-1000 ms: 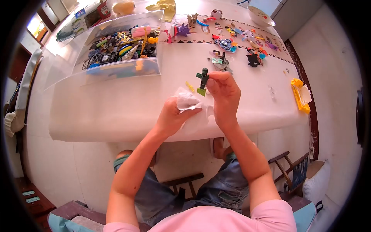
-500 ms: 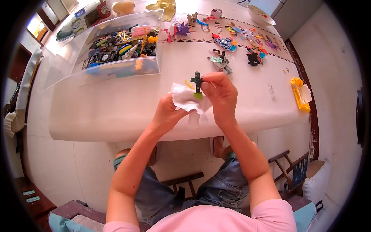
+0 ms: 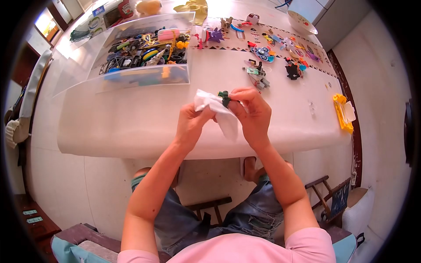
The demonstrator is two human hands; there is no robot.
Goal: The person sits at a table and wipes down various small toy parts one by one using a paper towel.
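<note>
My left hand (image 3: pixel 191 122) pinches a white wipe (image 3: pixel 221 116), which hangs down between my two hands above the near part of the table. My right hand (image 3: pixel 253 111) is closed on a small dark green toy figure (image 3: pixel 224 98), held between thumb and fingers. The wipe lies against the figure's near side and hides its lower part. Beyond my hands a small heap of grey and green toy parts (image 3: pixel 258 75) rests on the table.
A clear plastic bin (image 3: pixel 189 72) full of mixed toys stands at the back left. Several small toys, among them a blue spinner (image 3: pixel 263 53) and a black piece (image 3: pixel 293 71), lie at the back right. A yellow wipes pack (image 3: pixel 343 114) sits at the right edge.
The green figure has turned from upright to a foreshortened, tilted pose, its lime-green end now out of sight. The wipe has been drawn closer around it. The view has shifted slightly.
</note>
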